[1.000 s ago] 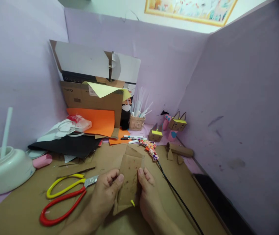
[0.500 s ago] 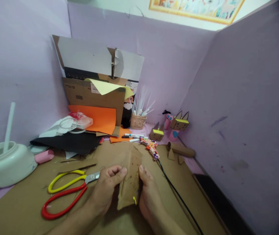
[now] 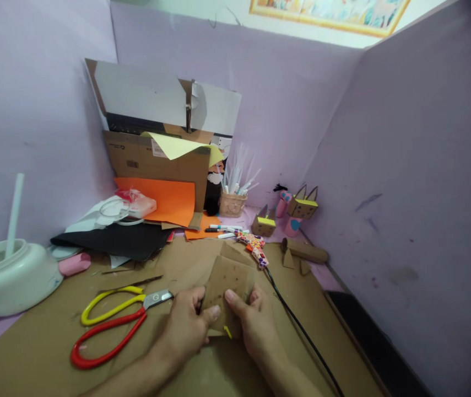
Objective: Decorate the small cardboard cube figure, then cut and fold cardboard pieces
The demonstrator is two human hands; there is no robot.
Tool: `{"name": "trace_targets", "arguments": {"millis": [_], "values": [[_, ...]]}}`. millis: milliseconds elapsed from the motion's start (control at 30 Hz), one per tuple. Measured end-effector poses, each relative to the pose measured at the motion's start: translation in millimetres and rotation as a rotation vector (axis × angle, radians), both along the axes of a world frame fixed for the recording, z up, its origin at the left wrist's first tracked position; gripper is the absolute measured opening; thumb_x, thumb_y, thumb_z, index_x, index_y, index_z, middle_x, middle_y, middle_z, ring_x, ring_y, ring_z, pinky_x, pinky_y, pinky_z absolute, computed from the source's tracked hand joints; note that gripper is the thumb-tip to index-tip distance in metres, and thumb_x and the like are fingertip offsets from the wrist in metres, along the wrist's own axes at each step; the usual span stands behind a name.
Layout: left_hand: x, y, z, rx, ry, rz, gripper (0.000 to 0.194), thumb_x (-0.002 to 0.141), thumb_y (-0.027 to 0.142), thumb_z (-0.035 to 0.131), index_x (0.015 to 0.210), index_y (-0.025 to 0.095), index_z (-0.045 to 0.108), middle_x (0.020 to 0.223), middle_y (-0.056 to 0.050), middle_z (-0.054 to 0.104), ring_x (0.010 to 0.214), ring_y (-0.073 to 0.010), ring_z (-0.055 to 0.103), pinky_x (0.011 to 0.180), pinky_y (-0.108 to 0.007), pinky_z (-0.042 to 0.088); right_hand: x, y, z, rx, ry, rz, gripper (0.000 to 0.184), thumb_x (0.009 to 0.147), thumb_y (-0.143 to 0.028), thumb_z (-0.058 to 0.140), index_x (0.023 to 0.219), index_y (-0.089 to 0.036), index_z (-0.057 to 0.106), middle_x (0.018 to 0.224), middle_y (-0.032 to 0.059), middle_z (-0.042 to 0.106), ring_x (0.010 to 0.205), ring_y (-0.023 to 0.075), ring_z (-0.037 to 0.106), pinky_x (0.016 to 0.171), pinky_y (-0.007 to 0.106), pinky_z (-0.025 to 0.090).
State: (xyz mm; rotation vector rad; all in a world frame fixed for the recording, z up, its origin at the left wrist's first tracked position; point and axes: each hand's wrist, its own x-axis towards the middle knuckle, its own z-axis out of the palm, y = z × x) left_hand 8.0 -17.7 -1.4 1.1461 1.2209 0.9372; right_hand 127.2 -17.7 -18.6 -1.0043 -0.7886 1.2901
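A folded brown cardboard piece (image 3: 230, 278) with dark specks is held low in the middle of the view, above the cardboard-covered table (image 3: 37, 364). My left hand (image 3: 188, 330) grips its left lower edge, thumb pressed on the front. My right hand (image 3: 249, 322) pinches its lower right part, thumb on the front and fingers behind. The two thumbs nearly meet. A small yellow scrap (image 3: 227, 331) sticks out below the piece.
Red and yellow scissors (image 3: 107, 325) lie left of my hands. A patterned glue gun (image 3: 254, 246) with a black cord (image 3: 301, 336) lies to the right. A white bowl (image 3: 10, 281), black and orange sheets, boxes, markers and small cardboard figures (image 3: 301, 207) crowd the back.
Both hands have slid down and closer together on the cardboard piece. The piece now faces the camera more squarely than half a second ago.
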Motion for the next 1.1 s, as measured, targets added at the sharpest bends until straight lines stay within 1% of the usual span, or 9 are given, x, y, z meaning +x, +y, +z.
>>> {"name": "trace_targets", "arguments": {"millis": [167,233,300,433,500,600,867,967,1100], "values": [[5.3,-4.5,-4.8,0.054,0.048,0.084,0.014,0.055,0.028,0.060,0.055,0.016,0.055,0.043,0.005,0.047,0.033,-0.0062,0.035,0.028,-0.017,0.029,-5.0,2.5,-3.6,0.011,-0.069,-0.174,0.026,0.054,-0.022,0.071,0.077,-0.017,0.060,0.073,0.0036,0.070,0.069,0.0208,0.063,0.064,0.030,0.049],[5.4,-3.4,-5.0,0.039,0.022,0.094,0.017,0.055,0.031,0.062,0.056,0.016,0.054,0.043,0.005,0.048,0.033,-0.0067,0.036,0.027,-0.017,0.030,-4.0,4.8,-2.2,0.049,-0.101,-0.130,0.024,0.056,-0.022,0.071,0.077,-0.017,0.061,0.076,0.0041,0.071,0.071,0.0202,0.063,0.065,0.029,0.049],[4.2,-0.4,-4.4,0.012,-0.020,0.080,0.022,0.054,0.035,0.063,0.062,0.016,0.056,0.045,0.004,0.052,0.034,-0.0084,0.040,0.028,-0.019,0.034,-1.1,7.2,0.6,0.062,-0.074,-0.012,0.026,0.059,-0.027,0.073,0.081,-0.016,0.062,0.081,0.0055,0.071,0.073,0.0206,0.063,0.067,0.030,0.049],[-0.3,8.4,-4.3,-0.063,-0.093,0.034,0.036,0.052,0.039,0.067,0.073,0.012,0.060,0.054,-0.002,0.062,0.039,-0.0118,0.049,0.030,-0.021,0.037,7.1,10.2,6.5,-0.027,0.134,0.148,0.036,0.072,-0.045,0.063,0.092,-0.016,0.063,0.083,0.0070,0.071,0.071,0.0212,0.065,0.064,0.032,0.050],[-2.5,11.5,-5.3,-0.087,-0.119,0.025,0.040,0.051,0.040,0.069,0.077,0.010,0.061,0.060,-0.005,0.065,0.042,-0.0122,0.052,0.031,-0.020,0.037,10.7,10.5,7.6,-0.105,0.179,0.154,0.038,0.074,-0.048,0.061,0.092,-0.016,0.064,0.078,0.0066,0.071,0.068,0.0212,0.066,0.062,0.032,0.051],[-3.6,11.4,-6.0,-0.096,-0.153,-0.004,0.043,0.051,0.040,0.071,0.079,0.009,0.062,0.062,-0.005,0.066,0.043,-0.0113,0.052,0.033,-0.020,0.039,13.8,10.6,6.0,-0.197,0.172,0.109,0.038,0.066,-0.048,0.067,0.085,-0.016,0.065,0.070,0.0053,0.071,0.065,0.0215,0.066,0.060,0.032,0.051],[1.9,1.7,-3.3,-0.138,-0.220,-0.067,0.045,0.050,0.041,0.076,0.078,0.011,0.059,0.063,-0.004,0.065,0.047,-0.0119,0.053,0.035,-0.020,0.042,11.7,12.2,3.6,-0.075,0.147,0.043,0.033,0.066,-0.048,0.066,0.073,-0.017,0.064,0.064,0.0038,0.069,0.068,0.0225,0.064,0.060,0.031,0.049],[0.6,4.6,-6.8,-0.147,-0.251,-0.066,0.046,0.050,0.042,0.077,0.079,0.011,0.059,0.061,-0.003,0.065,0.046,-0.0111,0.052,0.035,-0.019,0.041,10.2,6.7,8.8,-0.074,0.104,0.032,0.034,0.067,-0.050,0.064,0.074,-0.016,0.064,0.063,0.0033,0.068,0.062,0.0203,0.063,0.054,0.028,0.048],[-1.4,6.4,-12.3,-0.142,-0.292,-0.106,0.046,0.056,0.044,0.077,0.084,0.011,0.058,0.062,-0.003,0.066,0.046,-0.0107,0.053,0.035,-0.017,0.039,14.3,-7.5,12.7,-0.148,-0.067,0.066,0.033,0.065,-0.047,0.067,0.077,-0.017,0.064,0.061,-0.0010,0.064,0.047,0.0135,0.054,0.039,0.022,0.041]]}}
